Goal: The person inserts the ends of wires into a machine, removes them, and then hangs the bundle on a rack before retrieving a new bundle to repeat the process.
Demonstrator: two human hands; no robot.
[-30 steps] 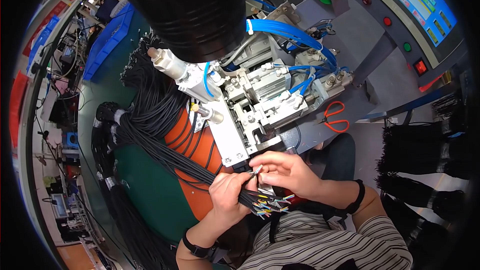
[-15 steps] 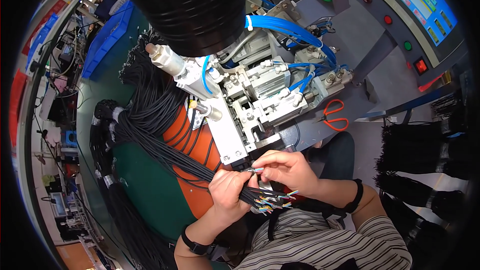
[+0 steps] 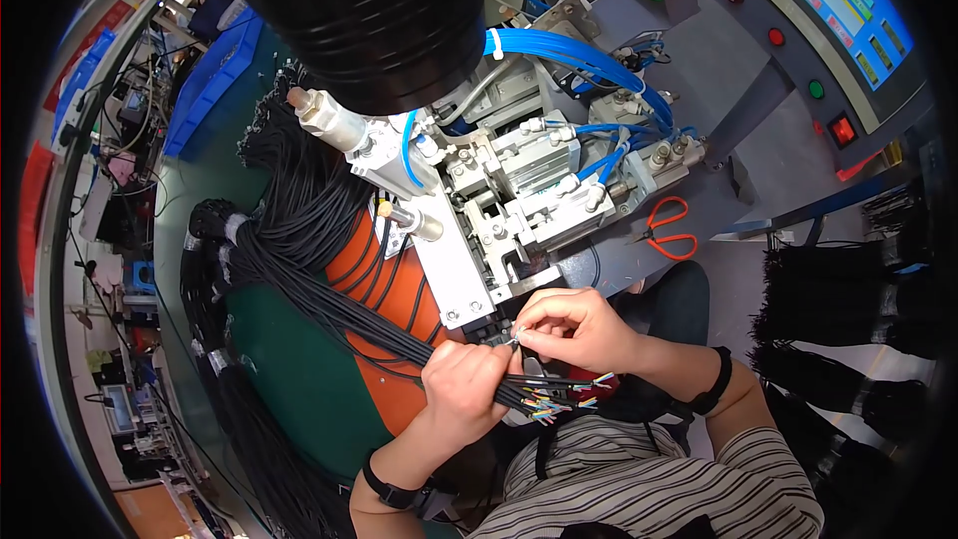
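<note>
My left hand (image 3: 463, 381) is wrapped round a bundle of black cables (image 3: 374, 327). Past my fist the stripped ends (image 3: 549, 405) fan out, showing thin coloured inner wires. My right hand (image 3: 584, 331) is closed in a pinch on the wire end of one cable, just beside my left fingertips. The fingers mostly cover that end. Both hands are in front of a metal fixture (image 3: 499, 230) with pneumatic cylinders and blue air tubes, close to its near edge.
Orange-handled scissors (image 3: 667, 230) lie right of the fixture. A black ribbed duct (image 3: 359, 20) hangs above it. Heaped black cables (image 3: 309, 175) cover the left of the green mat (image 3: 299, 379) and orange board (image 3: 394, 399). A control screen (image 3: 838, 10) stands at far right; cable bundles (image 3: 823, 289) hang below.
My right hand's fingers have drawn into a tighter pinch over the wire end, hiding the coloured wires. My left hand has turned slightly, and the loose cable ends have shifted a little right.
</note>
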